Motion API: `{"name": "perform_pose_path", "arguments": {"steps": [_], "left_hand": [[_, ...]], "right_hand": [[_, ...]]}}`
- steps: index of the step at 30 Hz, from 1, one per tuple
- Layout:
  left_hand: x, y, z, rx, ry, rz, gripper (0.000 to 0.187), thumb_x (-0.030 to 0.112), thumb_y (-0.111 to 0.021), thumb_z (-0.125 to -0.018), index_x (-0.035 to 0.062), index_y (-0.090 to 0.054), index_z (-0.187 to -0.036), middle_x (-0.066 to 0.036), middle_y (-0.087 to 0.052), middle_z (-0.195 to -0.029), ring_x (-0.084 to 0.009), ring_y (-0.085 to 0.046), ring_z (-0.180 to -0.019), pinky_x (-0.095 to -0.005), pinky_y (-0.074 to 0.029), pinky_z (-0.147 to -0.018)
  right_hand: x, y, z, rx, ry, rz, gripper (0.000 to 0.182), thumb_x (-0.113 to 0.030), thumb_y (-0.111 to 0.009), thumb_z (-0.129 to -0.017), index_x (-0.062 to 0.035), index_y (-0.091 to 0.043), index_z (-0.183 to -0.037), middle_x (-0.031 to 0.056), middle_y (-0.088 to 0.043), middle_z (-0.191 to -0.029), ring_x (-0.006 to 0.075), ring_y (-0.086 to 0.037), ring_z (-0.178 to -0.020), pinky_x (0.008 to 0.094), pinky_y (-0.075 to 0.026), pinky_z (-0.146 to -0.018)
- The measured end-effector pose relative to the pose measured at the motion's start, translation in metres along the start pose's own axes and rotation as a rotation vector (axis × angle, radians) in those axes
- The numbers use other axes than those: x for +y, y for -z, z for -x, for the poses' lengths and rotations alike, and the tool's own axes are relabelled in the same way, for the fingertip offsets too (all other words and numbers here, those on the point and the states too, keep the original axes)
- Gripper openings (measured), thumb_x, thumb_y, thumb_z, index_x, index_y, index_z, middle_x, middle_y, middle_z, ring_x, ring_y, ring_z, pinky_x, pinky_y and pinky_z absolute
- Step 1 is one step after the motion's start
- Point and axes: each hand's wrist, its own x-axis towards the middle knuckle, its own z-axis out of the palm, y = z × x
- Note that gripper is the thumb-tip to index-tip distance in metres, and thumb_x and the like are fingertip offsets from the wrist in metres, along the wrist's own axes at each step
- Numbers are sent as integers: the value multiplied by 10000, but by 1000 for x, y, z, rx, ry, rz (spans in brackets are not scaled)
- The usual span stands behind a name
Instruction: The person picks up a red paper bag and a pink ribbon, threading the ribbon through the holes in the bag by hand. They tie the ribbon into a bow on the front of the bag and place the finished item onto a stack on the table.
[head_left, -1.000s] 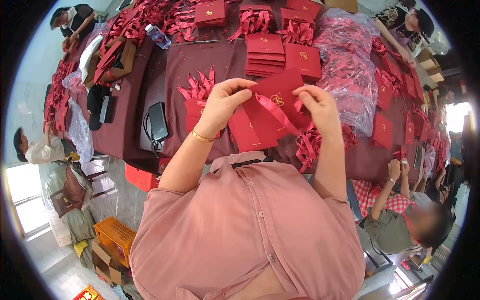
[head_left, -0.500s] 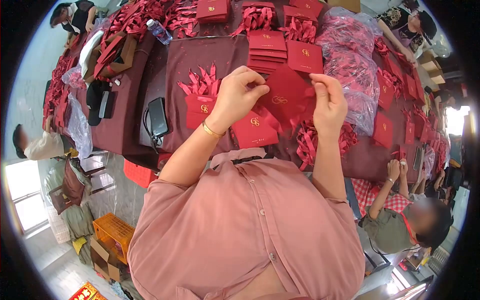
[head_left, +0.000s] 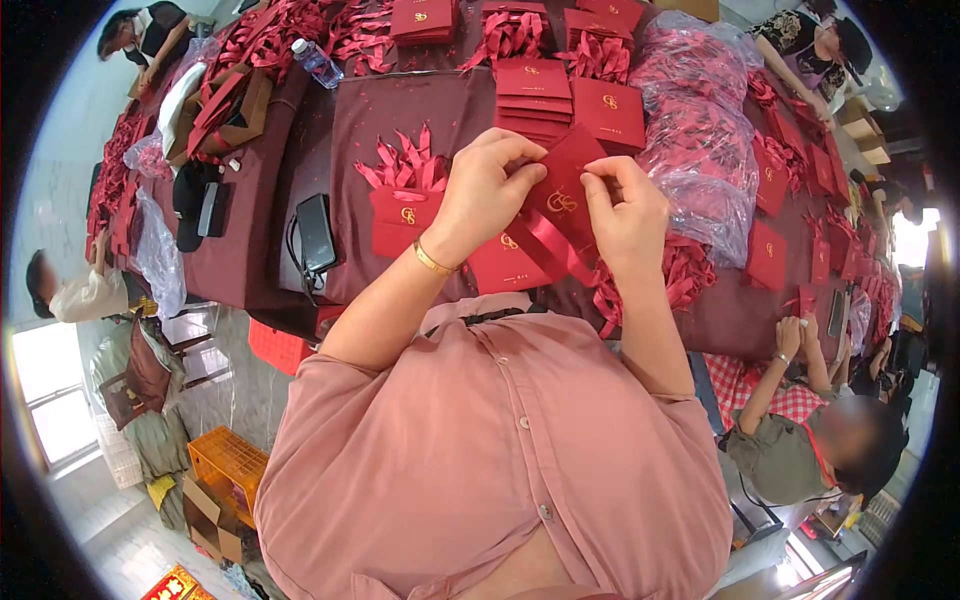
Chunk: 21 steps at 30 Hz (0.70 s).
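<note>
My L grip (head_left: 490,185) pinches bag's (head_left: 567,192) L edge, R grip (head_left: 632,215) seems on its R edge, both nearly closed. Bag btwn grips, over tabletop (head_left: 440,100); ribbon (head_left: 553,241) just below. Prob. ribbon-handling step; next move calls for steady pinch.

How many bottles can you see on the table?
1: a clear plastic bottle on the table, ahead and to your left, right of the open cardboard box. Others may be hidden.
</note>
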Motion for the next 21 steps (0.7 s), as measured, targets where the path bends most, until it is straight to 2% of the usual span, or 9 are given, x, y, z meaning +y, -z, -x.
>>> {"name": "perform_pose_path", "arguments": {"steps": [4, 6, 10, 16, 18, 21], "left_hand": [[4, -3, 1, -3, -23, 25, 161, 38, -687, -781, 8, -688, -939, -65, -630, -907, -133, -577, -724, -250, -455, -644], [9, -5, 1, 34, -31, 41, 147, 17, -677, -754, 3, -691, -900, -107, -616, -846, -215, -602, -718, -308, -479, -641], [10, -7, 2, 43, -110, -6, 152, 16, -683, -747, 7, -692, -898, -102, -613, -860, -217, -603, -728, -305, -483, -652], [7, -10, 3, 37, -180, -30, 165, -1, -683, -736, 35, -698, -896, -93, -606, -875, -238, -608, -763, -321, -493, -675], [4, -10, 4, -3, -195, -38, 205, -26, -682, -732, 38, -699, -927, -85, -608, -935, -209, -605, -852, -293, -485, -716], [5, -9, 4, -16, -227, -47, 212, -40, -674, -733, 41, -700, -928, -86, -601, -955, -209, -602, -860, -296, -487, -707]], "right_hand": [[1, -3, 1, -10, -96, -76, 78, -24, -673, -793, -9, -638, -861, 40, -644, -707, 75, -599, -621, 228, -481, -572], [0, -2, 0, -29, -96, -91, 66, -26, -670, -793, -4, -638, -846, 26, -637, -691, 56, -589, -624, 219, -475, -570], [2, -2, -1, -41, -93, -62, 57, -33, -667, -792, -4, -641, -834, 26, -632, -673, 59, -587, -613, 223, -475, -568], [-3, 0, -3, -41, -195, -86, 73, -67, -667, -779, -3, -649, -810, 36, -634, -651, 65, -583, -598, 235, -471, -561], [-4, 0, -3, -46, -250, -88, 82, -77, -665, -776, -1, -654, -803, 41, -639, -652, 70, -586, -596, 240, -470, -561], [-5, -1, -4, -35, -236, -54, 89, -84, -662, -777, 1, -658, -803, 42, -636, -646, 71, -585, -592, 244, -473, -563]]}}
